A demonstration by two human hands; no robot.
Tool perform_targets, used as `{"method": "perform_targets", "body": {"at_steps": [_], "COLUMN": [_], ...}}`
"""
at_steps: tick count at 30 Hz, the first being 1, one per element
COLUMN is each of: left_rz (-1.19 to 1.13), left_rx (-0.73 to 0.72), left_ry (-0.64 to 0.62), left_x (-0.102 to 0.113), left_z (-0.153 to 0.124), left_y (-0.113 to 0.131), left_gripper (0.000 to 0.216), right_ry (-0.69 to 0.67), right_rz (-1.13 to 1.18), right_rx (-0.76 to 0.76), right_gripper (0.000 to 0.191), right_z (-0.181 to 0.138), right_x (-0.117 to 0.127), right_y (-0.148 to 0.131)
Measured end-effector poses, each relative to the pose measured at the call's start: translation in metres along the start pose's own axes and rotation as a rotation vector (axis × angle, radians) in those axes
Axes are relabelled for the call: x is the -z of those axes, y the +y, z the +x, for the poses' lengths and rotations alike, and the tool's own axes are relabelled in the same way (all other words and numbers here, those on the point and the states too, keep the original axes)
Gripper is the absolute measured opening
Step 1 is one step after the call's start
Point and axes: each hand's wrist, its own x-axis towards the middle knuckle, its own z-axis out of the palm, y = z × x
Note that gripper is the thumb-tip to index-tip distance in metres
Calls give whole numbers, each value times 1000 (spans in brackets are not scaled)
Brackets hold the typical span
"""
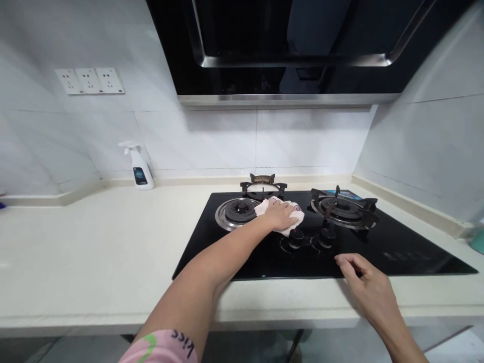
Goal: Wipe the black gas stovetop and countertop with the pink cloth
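Observation:
My left hand [280,216] presses down on a white cloth [295,218] with pinkish marks, its fingers spread over the top. The cloth lies on the black glass cooktop [260,262], between the left burner [240,209] and the two control knobs, touching the left burner's edge. Just right of the cloth stand the left knob [296,238] and the right knob [326,237]. My right hand [365,282] hovers over the cooktop's front edge, fingers curled in toward the thumb, with nothing visible in it.
A pan support [263,187] sits off its burner at the back of the cooktop. The right burner [342,207] has its support on. A white spray bottle [139,169] stands against the wall on the pale counter [94,252]. Overhead hangs a black range hood [287,80].

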Motion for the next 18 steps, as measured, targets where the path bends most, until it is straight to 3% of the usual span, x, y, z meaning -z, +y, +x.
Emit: {"method": "perform_targets", "body": {"at_steps": [4, 10, 18], "left_rz": [34, 80, 19], "left_rx": [-24, -79, -239], "left_ry": [24, 39, 57], "left_x": [-2, 11, 27], "left_z": [-40, -115, -221], "left_y": [0, 4, 16], "left_gripper": [50, 42, 42], "right_ry": [-10, -8, -77], "right_rz": [0, -29, -126], "right_rx": [-44, -95, -45], "right_gripper": [40, 46, 48], "right_z": [1, 1, 2], "right_x": [2, 5, 4], "right_y": [1, -1, 5]}}
